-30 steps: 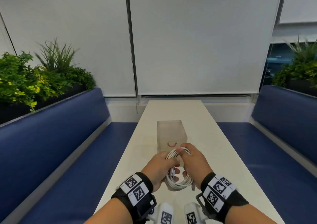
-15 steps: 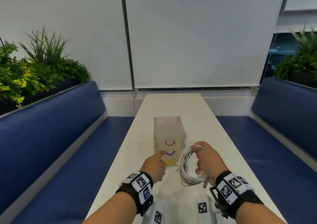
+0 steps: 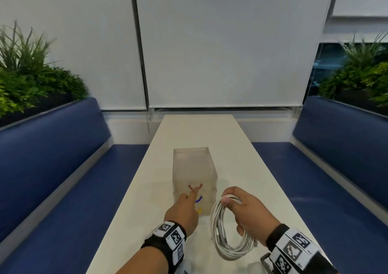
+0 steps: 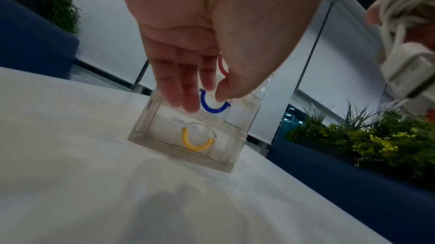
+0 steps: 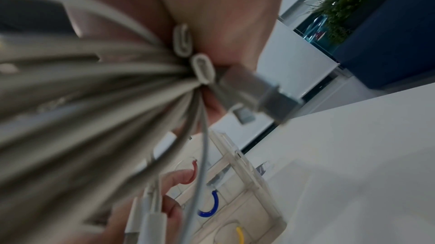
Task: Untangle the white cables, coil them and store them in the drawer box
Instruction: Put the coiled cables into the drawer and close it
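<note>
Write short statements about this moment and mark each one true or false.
1. The right hand holds the coil of white cables. True.
2. The blue handle sits between the red handle and the yellow handle. True.
3. The left hand reaches for the yellow handle. False: its index finger is at the red handle.
4. The drawer box lies on its side. False: it stands upright on the white table.

A long white table [image 3: 201, 130] is running from near to far. A dark blue padded left bench [image 3: 52, 147] and a matching right bench [image 3: 336, 139] are flanking it. Green leafy plants [image 3: 31, 84] are standing behind both backrests. White roller blinds [image 3: 231, 42] are covering the far windows, leaving dark glass [image 3: 323, 63] showing at far right.
</note>
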A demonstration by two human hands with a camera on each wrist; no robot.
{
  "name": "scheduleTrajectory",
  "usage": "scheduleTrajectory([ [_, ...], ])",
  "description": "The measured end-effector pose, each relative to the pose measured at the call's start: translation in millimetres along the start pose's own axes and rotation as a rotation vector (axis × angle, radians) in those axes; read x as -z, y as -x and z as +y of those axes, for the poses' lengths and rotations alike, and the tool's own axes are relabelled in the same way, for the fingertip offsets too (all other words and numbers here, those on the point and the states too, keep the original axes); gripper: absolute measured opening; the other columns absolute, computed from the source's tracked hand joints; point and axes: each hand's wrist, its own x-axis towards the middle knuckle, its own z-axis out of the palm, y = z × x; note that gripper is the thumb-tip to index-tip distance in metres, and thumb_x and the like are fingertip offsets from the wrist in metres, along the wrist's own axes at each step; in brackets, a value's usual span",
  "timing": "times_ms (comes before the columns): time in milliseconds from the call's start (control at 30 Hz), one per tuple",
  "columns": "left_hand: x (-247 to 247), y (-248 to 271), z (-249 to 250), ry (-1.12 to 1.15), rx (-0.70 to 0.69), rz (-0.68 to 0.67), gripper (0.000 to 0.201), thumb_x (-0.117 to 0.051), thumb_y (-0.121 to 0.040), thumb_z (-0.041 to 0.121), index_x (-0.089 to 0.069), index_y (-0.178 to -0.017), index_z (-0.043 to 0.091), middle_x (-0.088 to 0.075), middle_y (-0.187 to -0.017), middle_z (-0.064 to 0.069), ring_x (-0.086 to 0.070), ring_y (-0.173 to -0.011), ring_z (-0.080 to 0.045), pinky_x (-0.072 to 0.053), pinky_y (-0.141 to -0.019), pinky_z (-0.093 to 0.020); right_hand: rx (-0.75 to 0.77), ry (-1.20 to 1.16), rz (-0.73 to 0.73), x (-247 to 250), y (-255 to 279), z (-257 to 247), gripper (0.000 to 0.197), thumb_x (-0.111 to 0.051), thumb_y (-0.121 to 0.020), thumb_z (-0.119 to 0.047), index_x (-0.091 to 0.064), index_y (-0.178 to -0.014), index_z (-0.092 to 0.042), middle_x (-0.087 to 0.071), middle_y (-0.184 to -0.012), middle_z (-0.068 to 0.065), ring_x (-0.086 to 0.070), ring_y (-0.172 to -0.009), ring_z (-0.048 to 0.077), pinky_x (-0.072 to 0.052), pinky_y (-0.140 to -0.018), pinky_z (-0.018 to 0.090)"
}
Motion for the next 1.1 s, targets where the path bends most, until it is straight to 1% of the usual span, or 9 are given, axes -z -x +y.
scheduleTrajectory([
  [167, -1.2, -3.7, 3.0, -0.052, 0.001, 0.197, 0.046, -0.046, -0.088, 0.016, -0.043, -0.134, 0.025, -0.047, -0.124, -0.005, -0.054, -0.108, -0.025, -0.046, -0.082, -0.032, 0.002, -0.018, 0.020, 5.8, -3.0, -4.8, 0.010, -0.051, -0.092, -0.027, -0.059, -0.087, -0.024, -0.040, -0.052, 0.003, -0.039, -0.034, 0.016, -0.042, -0.041, 0.028],
  [267, 0.2, 6.2, 3.9, -0.132, -0.098, 0.454, 0.037, -0.082, -0.053, 0.020, -0.070, -0.087, 0.032, -0.056, -0.083, 0.001, -0.059, -0.072, -0.021, -0.044, -0.053, -0.026, 0.012, -0.077, 0.033, 11.5, -2.4, -10.0, 0.012, -0.050, -0.092, -0.026, -0.059, -0.084, -0.023, -0.040, -0.049, 0.001, -0.037, -0.034, 0.016, -0.042, -0.041, 0.030],
  [300, -1.9, 10.2, 1.6, -0.150, -0.116, 0.492, 0.041, -0.088, -0.038, 0.019, -0.069, -0.070, 0.035, -0.053, -0.073, 0.005, -0.054, -0.065, -0.018, -0.036, -0.050, -0.022, 0.014, -0.097, 0.031, 13.6, -2.0, -12.2, 0.013, -0.050, -0.093, -0.026, -0.059, -0.085, -0.022, -0.040, -0.049, 0.001, -0.036, -0.034, 0.016, -0.042, -0.042, 0.031],
  [367, -7.9, 19.1, -2.0, -0.129, -0.110, 0.557, 0.041, -0.090, -0.033, 0.020, -0.064, -0.059, 0.039, -0.054, -0.077, 0.007, -0.041, -0.077, -0.016, -0.034, -0.061, -0.023, 0.019, -0.120, 0.021, 16.7, -0.4, -18.5, 0.013, -0.048, -0.094, -0.026, -0.058, -0.089, -0.018, -0.040, -0.053, 0.003, -0.035, -0.036, 0.016, -0.042, -0.041, 0.030],
  [467, -12.8, 36.6, -6.9, -0.097, -0.143, 0.602, 0.036, -0.090, -0.039, 0.022, -0.063, -0.059, 0.036, -0.064, -0.095, 0.003, -0.041, -0.094, -0.020, -0.042, -0.071, -0.035, 0.020, -0.143, -0.002, 18.7, 0.3, -30.1, 0.016, -0.045, -0.095, -0.025, -0.057, -0.096, -0.014, -0.039, -0.064, 0.007, -0.034, -0.038, 0.014, -0.041, -0.037, 0.025],
  [667, -21.0, 56.3, -22.6, -0.187, -0.327, 0.588, 0.039, -0.089, -0.040, 0.030, -0.065, -0.070, 0.036, -0.064, -0.083, 0.015, -0.049, -0.092, -0.008, -0.047, -0.085, -0.050, -0.011, -0.298, -0.144, 2.1, -14.3, -55.0, 0.019, -0.044, -0.096, -0.023, -0.054, -0.103, -0.008, -0.036, -0.062, 0.003, -0.030, -0.034, 0.011, -0.038, -0.034, 0.021],
  [867, -33.8, 60.2, -29.6, -0.154, -0.488, 0.667, 0.035, -0.075, -0.043, 0.023, -0.060, -0.074, 0.028, -0.064, -0.075, 0.004, -0.041, -0.078, -0.015, -0.049, -0.065, -0.028, -0.042, -0.091, -0.234, -21.6, -49.5, -61.9, 0.016, -0.041, -0.097, -0.025, -0.050, -0.093, -0.013, -0.042, -0.061, 0.003, -0.035, -0.034, 0.008, -0.032, -0.034, 0.017],
  [967, -28.7, 63.0, -31.8, -0.129, -0.462, 0.667, 0.040, -0.066, -0.050, 0.021, -0.043, -0.082, 0.025, -0.053, -0.083, 0.006, -0.039, -0.074, -0.014, -0.034, -0.065, -0.021, -0.089, 0.130, -0.261, -31.7, -66.8, -55.8, 0.021, -0.039, -0.096, -0.024, -0.049, -0.085, -0.009, -0.043, -0.058, 0.003, -0.039, -0.036, 0.008, -0.032, -0.039, 0.018],
  [1100, -23.8, 67.3, -31.5, 0.036, -0.397, 0.761, 0.024, -0.046, -0.064, 0.025, -0.041, -0.087, 0.023, -0.038, -0.096, 0.005, -0.038, -0.068, -0.013, -0.033, -0.057, -0.018, -0.151, 0.383, -0.216, -41.9, -83.2, -44.7, 0.033, -0.040, -0.096, -0.029, -0.045, -0.067, -0.014, -0.048, -0.061, 0.002, -0.047, -0.047, 0.011, -0.038, -0.049, 0.020],
])
